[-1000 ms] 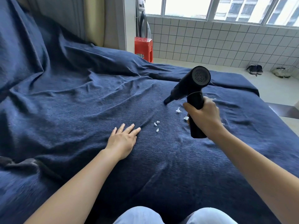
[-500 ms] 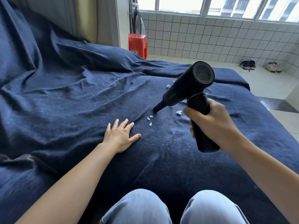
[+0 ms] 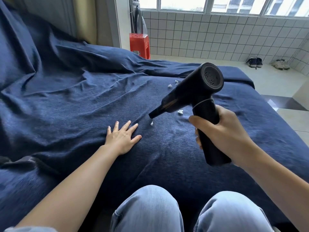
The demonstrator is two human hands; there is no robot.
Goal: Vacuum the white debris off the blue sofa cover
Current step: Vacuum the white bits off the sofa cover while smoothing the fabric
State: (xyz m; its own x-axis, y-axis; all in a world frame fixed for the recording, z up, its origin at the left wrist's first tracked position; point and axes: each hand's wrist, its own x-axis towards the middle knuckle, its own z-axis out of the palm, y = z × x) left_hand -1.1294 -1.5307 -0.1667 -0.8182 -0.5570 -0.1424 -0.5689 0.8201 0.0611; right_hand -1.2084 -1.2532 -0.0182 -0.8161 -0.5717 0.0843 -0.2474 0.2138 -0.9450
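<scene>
Right hand (image 3: 224,133) clenched around the grip of a black handheld vacuum (image 3: 192,92); lower end of the grip sticks out below the fist. Left hand (image 3: 122,138) released, palm flat on the fabric, fingers spread, holding nothing.

Hidden or unclear: both arms cut off by the frame's lower corners. Vacuum body covers part of the cover behind it, so any debris there cannot be seen. Nozzle tip (image 3: 151,115) sits just above the fabric; contact cannot be told.

Surface: blue sofa cover (image 3: 75,101) fills most of the frame, creased, rising over a back cushion at upper left. 2 knees in light denim (image 3: 150,210) at bottom edge.

Room: white tiled wall (image 3: 217,36) under a window, pale tiled floor at right. Red plastic stool (image 3: 139,45) stands past the sofa's far edge. 2 pairs of shoes (image 3: 254,62) on the floor by the wall, blurred.

White debris: 1 piece (image 3: 180,111) just beside the vacuum body, 1 small piece (image 3: 151,123) just below the nozzle, a few bits (image 3: 170,85) farther back.
</scene>
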